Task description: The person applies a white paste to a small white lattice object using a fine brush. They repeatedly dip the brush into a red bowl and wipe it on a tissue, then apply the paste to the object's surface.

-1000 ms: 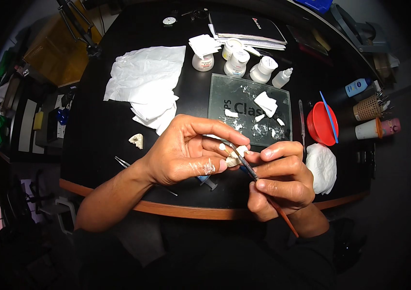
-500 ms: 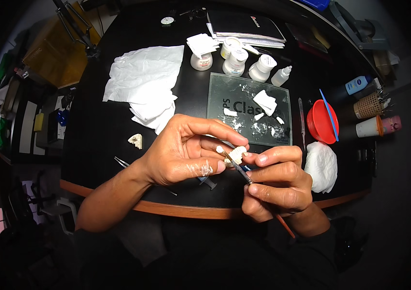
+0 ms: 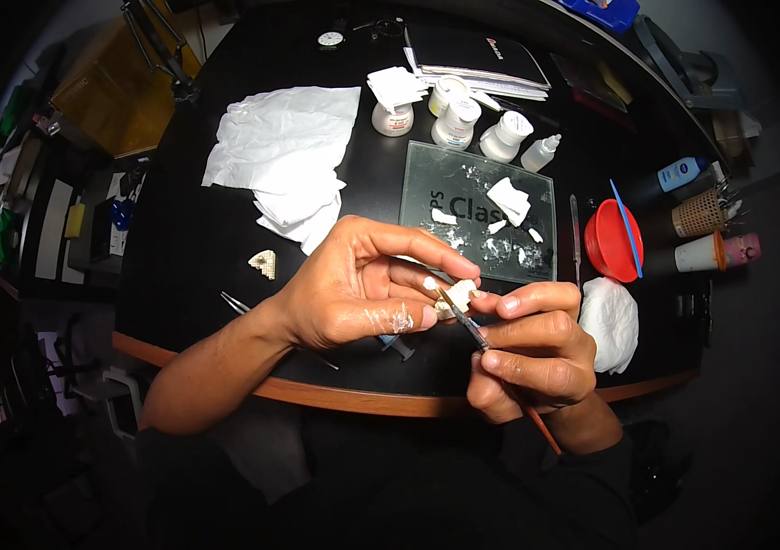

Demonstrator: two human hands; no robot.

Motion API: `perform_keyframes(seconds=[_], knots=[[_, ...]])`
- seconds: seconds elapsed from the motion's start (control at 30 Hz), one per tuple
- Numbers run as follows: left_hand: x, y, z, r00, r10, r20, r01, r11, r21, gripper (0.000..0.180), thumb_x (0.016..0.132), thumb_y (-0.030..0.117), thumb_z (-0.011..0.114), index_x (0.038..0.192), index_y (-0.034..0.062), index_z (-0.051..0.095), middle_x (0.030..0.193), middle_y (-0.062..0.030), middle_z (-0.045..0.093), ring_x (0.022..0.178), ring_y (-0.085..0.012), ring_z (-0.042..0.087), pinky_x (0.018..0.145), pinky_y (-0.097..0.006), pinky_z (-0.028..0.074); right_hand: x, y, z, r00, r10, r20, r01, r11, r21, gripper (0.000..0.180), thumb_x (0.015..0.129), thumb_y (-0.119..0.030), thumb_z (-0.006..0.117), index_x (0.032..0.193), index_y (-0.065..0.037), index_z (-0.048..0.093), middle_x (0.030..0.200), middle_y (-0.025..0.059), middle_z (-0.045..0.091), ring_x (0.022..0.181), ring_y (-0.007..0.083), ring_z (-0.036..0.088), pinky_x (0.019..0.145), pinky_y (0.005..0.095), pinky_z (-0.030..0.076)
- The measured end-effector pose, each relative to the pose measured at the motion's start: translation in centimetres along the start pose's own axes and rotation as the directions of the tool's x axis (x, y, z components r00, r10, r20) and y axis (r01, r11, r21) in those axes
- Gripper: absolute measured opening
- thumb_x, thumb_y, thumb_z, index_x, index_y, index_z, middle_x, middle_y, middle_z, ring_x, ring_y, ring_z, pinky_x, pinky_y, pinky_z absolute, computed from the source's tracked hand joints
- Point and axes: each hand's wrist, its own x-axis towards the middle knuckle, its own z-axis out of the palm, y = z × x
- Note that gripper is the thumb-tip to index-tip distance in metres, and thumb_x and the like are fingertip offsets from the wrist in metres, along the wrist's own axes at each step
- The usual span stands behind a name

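While the left hand (image 3: 353,298) pinches a small cream-white tooth-shaped piece (image 3: 460,295) between thumb and fingertips just above the near table edge, the right hand (image 3: 527,362) grips a thin brush with a reddish wooden handle and dark metal ferrule (image 3: 480,337) in a pen hold, tip touching the piece. Both hands closed on their items; neither free.

Step in hand, as judged: brushwork on the surface of the held piece, fine application or shaping. Next move likely calls for a steady tip, light pressure, and small turns of the piece by the left fingers so a fresh face meets the brush.

Just beyond the left hand: a second small cream toothed piece (image 3: 263,264) lying on the round black table (image 3: 179,275), and a slim metal instrument (image 3: 236,303) partly hidden by the forearm. Right of the right hand: a crumpled white wad of tissue (image 3: 610,323).

Mid-table: a clear glass mixing slab (image 3: 463,183) carrying white smears and scraps; beside it a red round bowl (image 3: 612,246) with a blue stick (image 3: 626,229) resting across it. Left of slab, crumpled white paper towels (image 3: 285,151).

Far: a cluster of small white jars and bottles (image 3: 463,124), then a dark notebook (image 3: 477,50).
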Motion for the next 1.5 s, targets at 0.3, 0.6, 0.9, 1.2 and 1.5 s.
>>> perform_keyframes(seconds=[0.3,0.6,0.9,1.2,1.5], knots=[[-0.13,-0.22,-0.37,1.000,0.009,0.009,-0.009,1.000,0.009,0.041,0.087,-0.007,0.070,0.125,-0.0167,0.060,0.126,-0.0272,0.061,0.119,-0.0356,0.067,0.105,-0.042,0.057,0.03,-0.07,-0.02,1.000,-0.001,0.021,0.001,1.000,-0.005,0.023,0.070,0.004,0.078,0.092,-0.003,0.073,0.090,0.0102,0.069,0.100,0.0299,0.066,0.082,0.0375,0.067],[-0.12,-0.24,-0.47,1.000,-0.013,0.009,0.013,1.000,0.007,0.041,0.086,-0.008,0.070,0.125,-0.0169,0.060,0.126,-0.0271,0.061,0.120,-0.0367,0.067,0.105,-0.044,0.057,0.14,0.00,-0.02,1.000,-0.002,0.020,0.003,1.000,-0.012,0.025,0.068,0.006,0.078,0.091,-0.003,0.072,0.089,0.0098,0.068,0.100,0.0298,0.066,0.081,0.0374,0.067],[-0.16,-0.25,-0.49,1.000,-0.016,0.008,0.016,1.000,0.006,0.041,0.086,-0.007,0.070,0.125,-0.0167,0.060,0.125,-0.0269,0.061,0.118,-0.0360,0.068,0.104,-0.044,0.057,0.11,0.03,0.06,1.000,0.000,0.023,0.000,1.000,-0.005,0.024,0.069,0.005,0.078,0.092,-0.003,0.073,0.089,0.0103,0.069,0.100,0.0299,0.065,0.081,0.0386,0.068],[-0.19,-0.30,-0.51,1.000,-0.015,0.003,0.015,1.000,0.010,0.042,0.086,-0.007,0.071,0.126,-0.0167,0.060,0.124,-0.0263,0.062,0.117,-0.0360,0.068,0.104,-0.044,0.057,0.18,-0.08,0.05,1.000,0.003,0.021,-0.003,1.000,0.004,0.025,0.069,0.006,0.078,0.092,-0.003,0.073,0.089,0.0101,0.068,0.100,0.0296,0.065,0.082,0.0390,0.068],[-0.21,-0.18,-0.42,1.000,-0.027,0.001,0.027,1.000,0.008,0.042,0.086,-0.007,0.071,0.126,-0.0164,0.060,0.125,-0.0263,0.062,0.118,-0.0358,0.068,0.104,-0.045,0.057,0.22,-0.07,-0.03,1.000,-0.005,0.026,0.006,1.000,-0.012,0.024,0.069,0.004,0.078,0.091,-0.003,0.073,0.089,0.0097,0.068,0.100,0.0294,0.065,0.081,0.0383,0.068]])
